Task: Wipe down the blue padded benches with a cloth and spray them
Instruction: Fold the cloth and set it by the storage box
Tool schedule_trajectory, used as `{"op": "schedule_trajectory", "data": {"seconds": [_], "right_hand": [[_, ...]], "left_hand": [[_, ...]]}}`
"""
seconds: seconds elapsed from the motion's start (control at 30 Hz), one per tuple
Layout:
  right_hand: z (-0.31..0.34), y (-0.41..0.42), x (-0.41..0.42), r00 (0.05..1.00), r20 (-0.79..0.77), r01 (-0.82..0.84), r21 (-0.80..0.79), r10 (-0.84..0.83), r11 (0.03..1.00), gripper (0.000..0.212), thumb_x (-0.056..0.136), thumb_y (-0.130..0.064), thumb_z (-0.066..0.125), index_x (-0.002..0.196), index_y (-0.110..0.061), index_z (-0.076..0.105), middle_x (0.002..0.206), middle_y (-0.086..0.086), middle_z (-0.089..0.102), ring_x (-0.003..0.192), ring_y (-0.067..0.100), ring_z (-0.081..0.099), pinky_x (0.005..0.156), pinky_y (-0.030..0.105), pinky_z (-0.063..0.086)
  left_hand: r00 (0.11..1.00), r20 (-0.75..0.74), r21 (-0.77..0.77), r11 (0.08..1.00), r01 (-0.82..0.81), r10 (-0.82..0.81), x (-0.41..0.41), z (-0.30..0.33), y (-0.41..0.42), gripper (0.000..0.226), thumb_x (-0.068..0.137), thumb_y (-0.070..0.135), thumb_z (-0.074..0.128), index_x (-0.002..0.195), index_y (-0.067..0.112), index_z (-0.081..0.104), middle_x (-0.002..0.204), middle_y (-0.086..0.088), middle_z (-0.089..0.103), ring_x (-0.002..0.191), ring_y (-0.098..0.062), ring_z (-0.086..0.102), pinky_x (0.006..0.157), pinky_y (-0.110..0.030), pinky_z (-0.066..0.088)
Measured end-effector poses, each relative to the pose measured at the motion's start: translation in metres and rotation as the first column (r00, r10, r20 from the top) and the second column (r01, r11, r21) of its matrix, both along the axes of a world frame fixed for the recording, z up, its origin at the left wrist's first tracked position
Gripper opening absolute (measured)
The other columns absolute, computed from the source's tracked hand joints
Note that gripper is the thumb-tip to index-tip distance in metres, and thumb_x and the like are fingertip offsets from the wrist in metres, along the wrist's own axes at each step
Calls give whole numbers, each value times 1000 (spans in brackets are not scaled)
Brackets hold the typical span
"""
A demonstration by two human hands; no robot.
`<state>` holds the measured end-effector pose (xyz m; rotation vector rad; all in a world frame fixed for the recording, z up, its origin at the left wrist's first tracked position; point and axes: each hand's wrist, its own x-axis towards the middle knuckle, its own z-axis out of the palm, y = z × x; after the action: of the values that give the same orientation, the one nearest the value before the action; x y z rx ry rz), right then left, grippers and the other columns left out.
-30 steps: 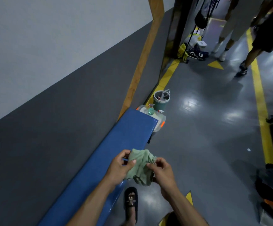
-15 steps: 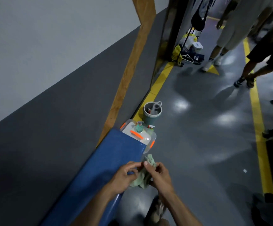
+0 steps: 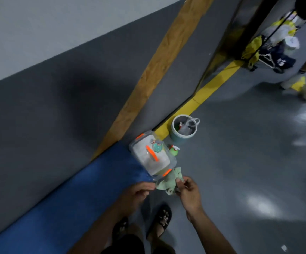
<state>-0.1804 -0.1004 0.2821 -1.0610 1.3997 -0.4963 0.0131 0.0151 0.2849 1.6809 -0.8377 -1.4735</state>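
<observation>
- The cloth (image 3: 168, 181) is a pale green, soft, crumpled bunch of fabric, held between both hands just past the end of the bench and hanging over the floor.
- The left hand (image 3: 136, 192) pinches the cloth's left edge with curled fingers; the right hand (image 3: 188, 191) grips its right side, thumb and fingertips closed on the folds.
- The blue padded bench (image 3: 71, 198) is a long, narrow tabletop with a smooth, slightly sheeny cover, running along the foot of the grey wall (image 3: 57, 107).
- At the bench's far end sits a clear plastic box (image 3: 153, 156) with rounded corners, an orange handle and orange clips; one corner overlaps the cloth from this view.
- A small round teal bottle (image 3: 156, 146) stands on the box lid; a green spray bottle (image 3: 174, 150) with a white head is just beside the box on the floor side.
- Beyond it stands a round teal bucket (image 3: 182, 132) holding a clear plastic bag.
- A slanted wooden board (image 3: 148, 79) leans along the wall; a yellow line (image 3: 203, 94) marks the glossy grey floor (image 3: 240, 162).
- Black sandals (image 3: 160, 217) show below the hands; another person's legs are at the upper right, blurred.
- Against the frame half a second ago, the view has moved nearer the box and bucket, and the hands have drawn slightly apart, with the cloth stretched between them.
</observation>
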Motion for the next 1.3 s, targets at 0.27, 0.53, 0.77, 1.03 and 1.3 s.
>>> {"op": "schedule_trajectory", "data": {"seconds": [0.27,0.53,0.77,1.03,1.3], "right_hand": [[-27,-87,11,966,-158,-191,106,206,976,5,94,-17,63,92,-19,67,85,9,70,81,26,67,71,43,55],[-94,-152,34,872,-322,-333,164,369,929,5,83,-36,68,86,-32,70,81,-5,73,82,20,70,78,47,58],[-180,-204,53,813,-344,-398,258,469,880,8,87,-26,66,80,-29,67,71,0,68,61,14,59,56,28,41],[-305,-243,59,764,-278,-495,328,583,805,11,90,-9,64,84,-17,68,75,3,66,63,10,56,49,10,41],[-422,-270,67,709,-378,-427,441,595,789,50,94,-20,63,142,-19,49,121,12,66,97,22,63,79,33,52]], "left_hand": [[963,24,225,937,-268,270,13,-37,-28,47,92,-14,43,108,24,66,100,22,70,93,5,64,78,-15,50],[930,-7,273,896,-351,367,36,-89,-68,27,96,0,51,103,24,63,111,3,64,108,-20,59,88,-23,46],[902,39,374,831,-412,430,37,-143,-103,23,87,23,55,92,42,68,99,18,69,92,9,62,86,-18,47],[816,58,418,729,-543,575,9,-235,-148,41,93,2,53,96,40,70,98,26,72,94,1,67,74,-12,45],[749,5,379,691,-615,663,3,-314,-184,39,95,-5,50,99,29,70,101,17,71,93,6,65,79,-13,47]]}}
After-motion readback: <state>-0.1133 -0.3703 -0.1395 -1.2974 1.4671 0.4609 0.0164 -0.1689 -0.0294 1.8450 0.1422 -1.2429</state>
